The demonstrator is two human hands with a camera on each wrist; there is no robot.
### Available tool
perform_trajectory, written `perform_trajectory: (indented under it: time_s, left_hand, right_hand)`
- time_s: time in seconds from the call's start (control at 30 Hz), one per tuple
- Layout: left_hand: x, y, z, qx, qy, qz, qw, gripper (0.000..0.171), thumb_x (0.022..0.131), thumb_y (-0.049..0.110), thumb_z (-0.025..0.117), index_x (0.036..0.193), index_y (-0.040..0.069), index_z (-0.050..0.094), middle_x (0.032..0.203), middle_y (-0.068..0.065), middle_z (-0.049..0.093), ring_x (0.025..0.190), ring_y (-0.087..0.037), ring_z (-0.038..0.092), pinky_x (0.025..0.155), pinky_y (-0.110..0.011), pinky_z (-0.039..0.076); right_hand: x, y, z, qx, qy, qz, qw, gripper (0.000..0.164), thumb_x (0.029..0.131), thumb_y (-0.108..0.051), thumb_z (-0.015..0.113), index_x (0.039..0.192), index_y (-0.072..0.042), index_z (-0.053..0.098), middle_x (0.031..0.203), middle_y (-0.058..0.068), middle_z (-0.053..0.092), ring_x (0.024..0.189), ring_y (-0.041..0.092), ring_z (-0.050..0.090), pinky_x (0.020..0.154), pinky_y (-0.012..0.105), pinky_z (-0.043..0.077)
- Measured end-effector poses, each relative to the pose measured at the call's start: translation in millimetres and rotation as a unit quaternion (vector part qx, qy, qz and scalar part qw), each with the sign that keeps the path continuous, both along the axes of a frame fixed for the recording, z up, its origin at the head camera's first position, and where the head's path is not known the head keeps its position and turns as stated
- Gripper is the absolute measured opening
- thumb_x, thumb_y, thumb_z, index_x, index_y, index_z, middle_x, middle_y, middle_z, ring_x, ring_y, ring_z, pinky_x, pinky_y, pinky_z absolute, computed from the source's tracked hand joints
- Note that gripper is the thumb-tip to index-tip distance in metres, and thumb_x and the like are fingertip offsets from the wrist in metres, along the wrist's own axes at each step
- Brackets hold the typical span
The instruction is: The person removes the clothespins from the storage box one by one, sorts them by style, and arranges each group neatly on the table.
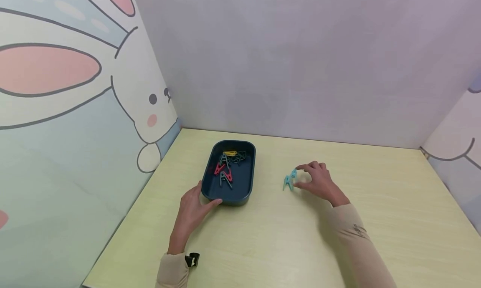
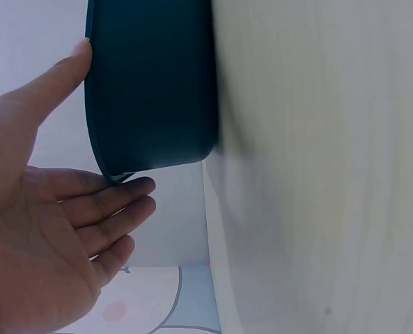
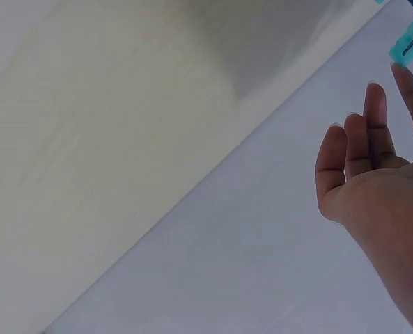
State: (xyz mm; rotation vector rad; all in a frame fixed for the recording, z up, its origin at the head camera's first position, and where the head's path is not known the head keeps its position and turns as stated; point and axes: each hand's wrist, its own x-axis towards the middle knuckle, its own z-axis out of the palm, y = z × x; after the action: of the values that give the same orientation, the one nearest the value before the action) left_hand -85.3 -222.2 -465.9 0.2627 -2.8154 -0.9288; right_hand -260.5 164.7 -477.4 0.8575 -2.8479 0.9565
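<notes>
My left hand (image 1: 192,208) rests against the near-left corner of a dark blue rectangular bin (image 1: 251,177), its thumb on the near rim and its fingers along the left side. In the left wrist view, those fingers (image 2: 115,216) extend nearly straight under the rim. Inside the bin lie several small clothespins: red (image 1: 228,175), grey-blue (image 1: 224,178) and yellow (image 1: 230,153). On the right, my right hand (image 1: 318,180) pinches a light blue clothespin (image 1: 294,173) between thumb and index finger. Another light blue clothespin (image 1: 287,182) overlaps it.
Under everything is a pale wooden table (image 1: 263,246). A plain light wall (image 1: 300,71) rises behind its far edge. The left wall (image 1: 94,162) carries a cartoon rabbit print. A dark band (image 1: 192,259) shows at the left sleeve.
</notes>
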Motion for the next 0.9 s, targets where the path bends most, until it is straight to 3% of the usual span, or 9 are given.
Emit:
perform_trajectory:
  time_s: [0.33,0.9]
  left_hand:
    - [0.2,0.1,-0.1,-0.003,0.008,-0.001,1.0,0.097,0.088,0.045,0.082,0.153,-0.013,0.038,0.152,-0.032,0.045,0.139,-0.048,0.044,0.114,-0.061,0.035]
    - [-1.0,-0.7,-0.5,0.006,-0.001,-0.002,1.0,0.098,0.089,0.045,0.081,0.154,-0.013,0.036,0.153,-0.031,0.044,0.141,-0.047,0.042,0.115,-0.061,0.034]
  right_hand:
    - [2.1,20.2,-10.2,0.01,-0.006,-0.007,1.0,0.053,0.083,-0.03,0.087,0.126,-0.005,0.069,0.113,0.024,0.055,0.11,0.05,0.041,0.092,0.065,0.035]
    - [3.1,32.8,-10.8,0.024,-0.025,0.001,0.999,0.052,0.082,-0.03,0.089,0.126,-0.007,0.07,0.114,0.023,0.054,0.104,0.044,0.042,0.084,0.059,0.037]
